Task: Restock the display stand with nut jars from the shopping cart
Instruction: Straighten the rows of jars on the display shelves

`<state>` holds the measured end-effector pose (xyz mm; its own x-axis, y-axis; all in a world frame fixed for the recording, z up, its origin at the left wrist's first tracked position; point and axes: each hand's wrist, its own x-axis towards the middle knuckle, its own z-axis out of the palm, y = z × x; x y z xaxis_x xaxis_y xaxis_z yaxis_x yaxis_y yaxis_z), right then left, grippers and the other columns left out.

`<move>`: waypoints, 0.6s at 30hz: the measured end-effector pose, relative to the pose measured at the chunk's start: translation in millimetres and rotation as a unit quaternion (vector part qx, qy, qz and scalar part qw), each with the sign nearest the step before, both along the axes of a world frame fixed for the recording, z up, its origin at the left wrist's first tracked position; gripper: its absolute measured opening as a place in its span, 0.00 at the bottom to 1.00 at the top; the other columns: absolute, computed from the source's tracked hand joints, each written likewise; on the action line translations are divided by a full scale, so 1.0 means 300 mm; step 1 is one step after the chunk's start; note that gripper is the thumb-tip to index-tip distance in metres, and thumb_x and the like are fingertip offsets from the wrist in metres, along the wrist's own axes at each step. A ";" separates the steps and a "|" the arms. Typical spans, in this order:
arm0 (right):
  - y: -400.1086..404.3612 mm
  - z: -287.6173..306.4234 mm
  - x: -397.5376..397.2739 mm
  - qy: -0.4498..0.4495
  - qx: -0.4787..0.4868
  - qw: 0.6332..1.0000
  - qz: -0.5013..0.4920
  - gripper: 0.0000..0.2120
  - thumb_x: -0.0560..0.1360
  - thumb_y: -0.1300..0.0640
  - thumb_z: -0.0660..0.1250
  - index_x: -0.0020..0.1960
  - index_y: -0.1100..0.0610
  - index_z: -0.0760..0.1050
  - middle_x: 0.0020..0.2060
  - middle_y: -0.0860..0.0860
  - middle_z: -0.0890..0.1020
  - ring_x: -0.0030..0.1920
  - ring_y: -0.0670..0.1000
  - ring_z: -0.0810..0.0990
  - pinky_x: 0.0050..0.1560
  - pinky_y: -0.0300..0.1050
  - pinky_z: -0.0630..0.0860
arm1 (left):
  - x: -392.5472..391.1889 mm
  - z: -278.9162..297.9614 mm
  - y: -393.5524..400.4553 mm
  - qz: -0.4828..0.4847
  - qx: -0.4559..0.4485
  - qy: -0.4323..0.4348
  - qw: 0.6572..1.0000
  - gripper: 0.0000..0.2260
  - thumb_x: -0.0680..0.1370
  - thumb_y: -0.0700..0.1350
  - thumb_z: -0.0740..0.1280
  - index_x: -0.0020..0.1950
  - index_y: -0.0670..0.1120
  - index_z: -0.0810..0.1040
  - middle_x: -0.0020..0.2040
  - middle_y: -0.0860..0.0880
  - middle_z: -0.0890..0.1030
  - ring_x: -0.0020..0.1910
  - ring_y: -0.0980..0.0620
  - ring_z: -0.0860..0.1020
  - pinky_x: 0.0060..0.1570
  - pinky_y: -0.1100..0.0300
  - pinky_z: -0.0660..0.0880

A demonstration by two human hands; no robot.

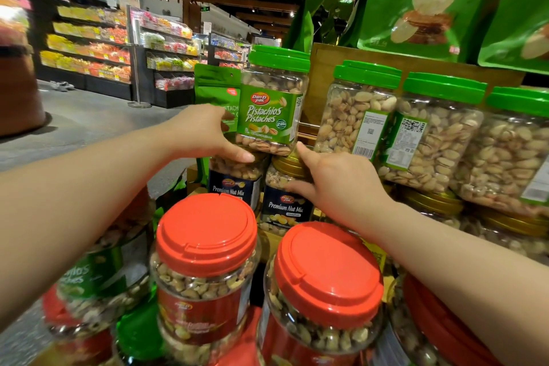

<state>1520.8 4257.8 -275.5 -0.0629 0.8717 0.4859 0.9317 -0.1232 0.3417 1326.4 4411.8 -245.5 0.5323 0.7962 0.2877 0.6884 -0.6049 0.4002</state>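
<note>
Hands [205, 134] flanking pistachio jar [271, 104]

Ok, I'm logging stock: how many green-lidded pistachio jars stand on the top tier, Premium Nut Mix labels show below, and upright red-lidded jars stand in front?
Green-lidded pistachio jars: 4
Premium Nut Mix labels: 2
Upright red-lidded jars: 2
Total: 8

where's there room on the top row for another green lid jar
A gap lies between the pistachio jar held by the left hand and the next green-lid jar. Rightward the jars sit packed.
</note>
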 end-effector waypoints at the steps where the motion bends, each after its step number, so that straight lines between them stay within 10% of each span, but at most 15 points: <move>1: 0.003 0.002 -0.001 0.035 -0.002 0.999 0.003 0.37 0.80 0.34 0.59 0.83 0.49 0.53 0.58 0.52 0.83 0.57 0.56 0.82 0.42 0.49 0.72 | -0.011 0.008 -0.007 -0.014 -0.025 -0.048 0.998 0.48 0.62 0.63 0.80 0.77 0.46 0.69 0.69 0.49 0.78 0.64 0.51 0.77 0.62 0.55 0.74; 7: 0.018 -0.006 -0.001 0.175 -0.033 0.983 0.043 0.40 0.79 0.38 0.64 0.83 0.48 0.49 0.48 0.53 0.86 0.52 0.57 0.83 0.49 0.54 0.80 | 0.007 -0.009 -0.015 -0.080 -0.106 -0.168 0.977 0.14 0.74 0.51 0.76 0.58 0.56 0.79 0.50 0.63 0.81 0.52 0.69 0.77 0.63 0.60 0.75; 13: -0.010 -0.010 0.032 0.201 -0.046 0.977 0.061 0.40 0.79 0.40 0.66 0.83 0.46 0.49 0.46 0.50 0.85 0.51 0.54 0.83 0.51 0.55 0.80 | 0.037 -0.006 -0.024 -0.062 -0.088 -0.174 0.979 0.28 0.75 0.48 0.75 0.72 0.40 0.74 0.54 0.57 0.79 0.41 0.72 0.73 0.38 0.79 0.69; 18: -0.024 0.014 0.052 0.216 -0.002 0.972 0.092 0.36 0.78 0.40 0.67 0.82 0.45 0.57 0.48 0.50 0.86 0.49 0.52 0.84 0.51 0.53 0.81 | 0.020 0.018 -0.081 -0.025 -0.065 -0.119 0.990 0.41 0.69 0.60 0.76 0.76 0.42 0.70 0.66 0.48 0.81 0.58 0.55 0.78 0.59 0.60 0.73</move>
